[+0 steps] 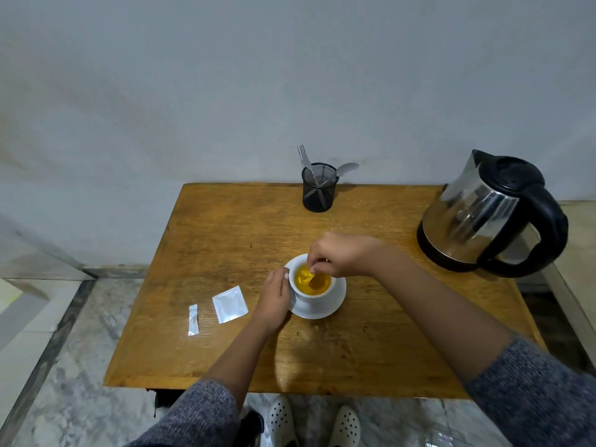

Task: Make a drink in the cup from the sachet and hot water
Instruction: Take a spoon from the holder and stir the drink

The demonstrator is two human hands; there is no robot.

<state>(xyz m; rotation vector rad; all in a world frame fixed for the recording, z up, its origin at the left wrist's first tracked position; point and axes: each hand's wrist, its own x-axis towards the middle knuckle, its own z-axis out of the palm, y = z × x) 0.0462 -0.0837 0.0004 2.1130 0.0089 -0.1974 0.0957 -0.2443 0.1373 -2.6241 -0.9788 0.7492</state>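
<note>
A white cup (pixel 317 295) stands on a white saucer (pixel 335 306) near the middle of the wooden table (pixel 225 240). Yellow liquid fills the cup. My right hand (pixel 342 254) hovers over the cup and pinches a spoon (pixel 317 280) whose bowl is dipped in the liquid. My left hand (pixel 274 298) grips the cup's left side. An opened white sachet (pixel 230 304) lies flat to the left of the cup. Its torn-off strip (pixel 193 320) lies further left. A steel kettle (pixel 490 214) with a black handle stands at the table's right side.
A black mesh holder (pixel 318 188) with a fork and a spoon stands at the table's far edge by the grey wall. The table's near edge runs just above my feet in white shoes. Marble floor lies to the left.
</note>
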